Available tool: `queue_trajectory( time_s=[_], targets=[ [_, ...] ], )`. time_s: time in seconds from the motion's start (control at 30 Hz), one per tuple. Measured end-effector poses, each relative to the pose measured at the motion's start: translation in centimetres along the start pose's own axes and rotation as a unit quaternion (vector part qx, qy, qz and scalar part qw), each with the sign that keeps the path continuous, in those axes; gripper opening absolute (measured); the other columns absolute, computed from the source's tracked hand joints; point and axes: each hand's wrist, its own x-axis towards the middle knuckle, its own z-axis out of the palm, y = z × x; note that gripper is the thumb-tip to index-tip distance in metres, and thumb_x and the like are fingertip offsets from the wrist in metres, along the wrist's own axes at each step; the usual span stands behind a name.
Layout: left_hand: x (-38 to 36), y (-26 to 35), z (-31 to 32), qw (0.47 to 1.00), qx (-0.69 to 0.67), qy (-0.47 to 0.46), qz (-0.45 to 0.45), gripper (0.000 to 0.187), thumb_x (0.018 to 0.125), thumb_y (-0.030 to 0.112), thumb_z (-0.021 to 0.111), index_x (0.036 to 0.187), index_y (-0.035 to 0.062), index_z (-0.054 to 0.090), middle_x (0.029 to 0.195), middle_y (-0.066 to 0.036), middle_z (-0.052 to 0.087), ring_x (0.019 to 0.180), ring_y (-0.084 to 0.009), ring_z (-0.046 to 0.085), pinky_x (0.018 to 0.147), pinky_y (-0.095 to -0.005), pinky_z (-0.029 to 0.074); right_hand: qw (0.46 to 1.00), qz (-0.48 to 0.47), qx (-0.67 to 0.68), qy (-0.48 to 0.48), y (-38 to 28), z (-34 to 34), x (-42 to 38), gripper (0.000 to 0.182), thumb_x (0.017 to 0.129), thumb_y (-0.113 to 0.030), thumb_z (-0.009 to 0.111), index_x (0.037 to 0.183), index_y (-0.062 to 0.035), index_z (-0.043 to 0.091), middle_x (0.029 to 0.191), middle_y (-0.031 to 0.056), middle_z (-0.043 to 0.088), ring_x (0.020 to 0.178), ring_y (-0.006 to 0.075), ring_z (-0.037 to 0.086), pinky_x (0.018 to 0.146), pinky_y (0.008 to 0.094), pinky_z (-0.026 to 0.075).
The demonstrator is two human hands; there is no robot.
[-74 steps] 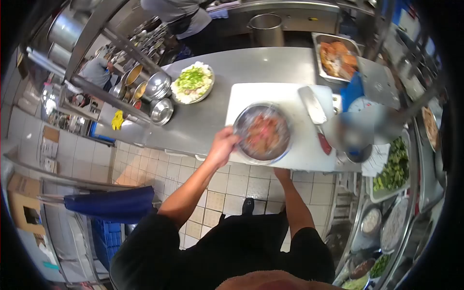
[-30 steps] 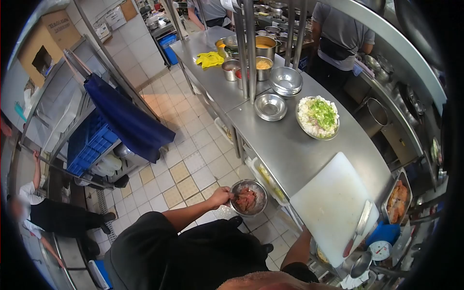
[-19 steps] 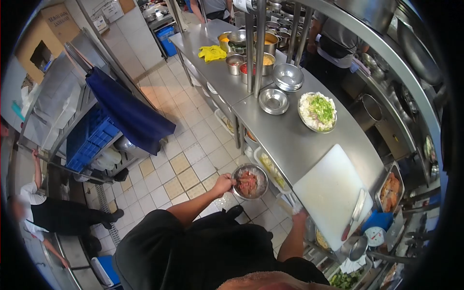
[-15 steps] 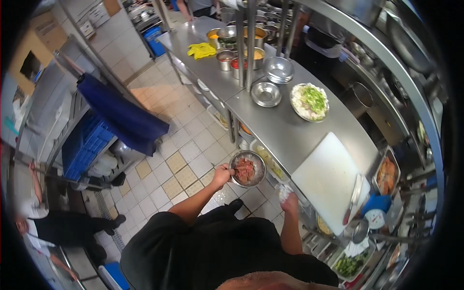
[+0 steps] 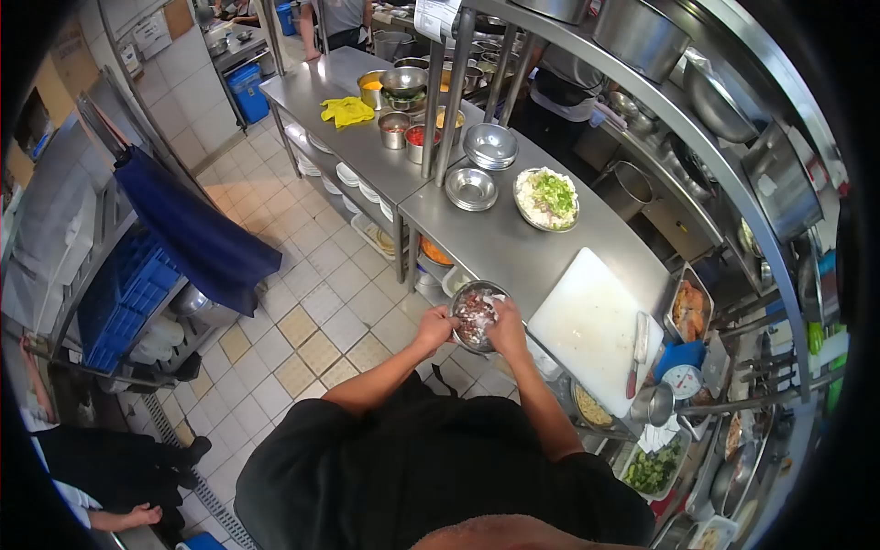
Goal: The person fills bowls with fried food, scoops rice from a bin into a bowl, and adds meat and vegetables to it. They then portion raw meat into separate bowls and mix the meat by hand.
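Observation:
My left hand [image 5: 438, 327] grips the left rim of a round metal bowl [image 5: 461, 290] in front of my body, beside the counter edge. Inside it lies reddish meat [image 5: 471, 318] in pieces, with white powdery stuff over part of it. My right hand [image 5: 508, 330] reaches over the bowl's right side, fingers down among the contents. Its fingertips are hidden, so whether they close on anything cannot be made out.
A steel counter [image 5: 500, 252] carries a white cutting board [image 5: 587, 312] with a knife [image 5: 637, 353], a bowl of white and green chopped food [image 5: 547, 198], stacked metal bowls [image 5: 490, 147] and a yellow cloth [image 5: 347, 111]. A person [image 5: 110, 467] stands at left. A blue cloth [image 5: 188, 225] hangs near the shelves.
My right hand, white on its fingers earlier and beside the counter, has moved left and up into the bowl. White powdery stuff now shows on the meat. My left hand still holds the bowl.

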Motion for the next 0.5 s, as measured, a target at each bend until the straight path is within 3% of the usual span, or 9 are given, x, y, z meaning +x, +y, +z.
queue_trajectory(
  time_s=[0.07, 0.17, 0.3, 0.33, 0.43, 0.47, 0.5],
  targets=[
    [0.1, 0.1, 0.8, 1.0, -0.003, -0.027, 0.002, 0.01, 0.075, 0.001, 0.063, 0.072, 0.0058, 0.054, 0.066, -0.003, 0.057, 0.054, -0.0122, 0.057, 0.048, -0.0288, 0.053, 0.995, -0.042, -0.085, -0.018, -1.1, 0.1, -0.8, 0.031, 0.067, -0.001, 0.062, 0.098, -0.0012, 0.063, 0.103, 0.0258, 0.056, 0.092, 0.044, 0.057, 0.083, 0.0438, 0.047],
    [0.2, 0.1, 1.7, 0.998, -0.007, -0.066, -0.016, 0.008, 0.075, 0.002, 0.063, 0.078, 0.0054, 0.056, 0.068, -0.002, 0.058, 0.056, -0.0116, 0.058, 0.048, -0.0279, 0.054, 0.997, 0.023, -0.068, -0.009, 0.4, 3.1, -1.5, 0.034, 0.066, -0.007, 0.066, 0.099, -0.0027, 0.064, 0.105, 0.0287, 0.053, 0.092, 0.0451, 0.056, 0.082, 0.0453, 0.047],
    [0.4, 0.1, 2.2, 0.994, 0.019, -0.09, -0.059, 0.009, 0.076, 0.004, 0.063, 0.085, 0.0041, 0.06, 0.07, -0.002, 0.059, 0.057, -0.0108, 0.058, 0.049, -0.027, 0.054, 0.977, 0.119, -0.069, -0.161, 1.8, 0.2, -0.1, 0.034, 0.067, -0.007, 0.066, 0.1, -0.0009, 0.064, 0.105, 0.0287, 0.054, 0.093, 0.0453, 0.057, 0.079, 0.0481, 0.047],
    [0.6, 0.2, 2.5, 0.993, 0.034, -0.09, -0.066, 0.01, 0.077, 0.004, 0.063, 0.086, 0.0038, 0.061, 0.071, -0.002, 0.059, 0.057, -0.0107, 0.058, 0.049, -0.0268, 0.054, 0.976, 0.139, -0.116, -0.12, 0.5, -1.2, 0.3, 0.036, 0.067, -0.006, 0.066, 0.103, -0.0011, 0.063, 0.104, 0.027, 0.055, 0.094, 0.0435, 0.057, 0.082, 0.0462, 0.047],
    [1.3, 0.7, 3.5, 0.993, 0.023, -0.11, -0.039, 0.009, 0.077, 0.005, 0.064, 0.086, 0.0031, 0.062, 0.07, -0.002, 0.059, 0.056, -0.01, 0.057, 0.048, -0.0269, 0.053, 0.995, 0.006, -0.099, -0.027, 1.5, -2.6, -0.1, 0.038, 0.064, -0.006, 0.069, 0.101, -0.0014, 0.064, 0.103, 0.0265, 0.055, 0.098, 0.0432, 0.055, 0.087, 0.0449, 0.046],
    [1.3, 0.8, 3.7, 0.993, 0.026, -0.113, -0.035, 0.009, 0.077, 0.005, 0.064, 0.085, 0.003, 0.062, 0.07, -0.002, 0.059, 0.055, -0.01, 0.057, 0.048, -0.0269, 0.053, 0.996, 0.017, -0.04, -0.078, 1.6, -3.1, -0.2, 0.041, 0.063, -0.005, 0.068, 0.104, -0.0015, 0.063, 0.103, 0.0266, 0.053, 0.098, 0.0431, 0.054, 0.087, 0.0453, 0.046],
    [1.4, 1.0, 4.0, 0.992, 0.029, -0.116, -0.029, 0.009, 0.077, 0.006, 0.064, 0.085, 0.003, 0.062, 0.07, -0.002, 0.058, 0.055, -0.01, 0.057, 0.047, -0.0269, 0.053, 0.996, 0.04, -0.052, -0.067, 1.5, -3.3, -0.3, 0.042, 0.064, -0.005, 0.068, 0.105, -0.0019, 0.063, 0.103, 0.0266, 0.053, 0.098, 0.0433, 0.053, 0.087, 0.0451, 0.046]
  ],
)
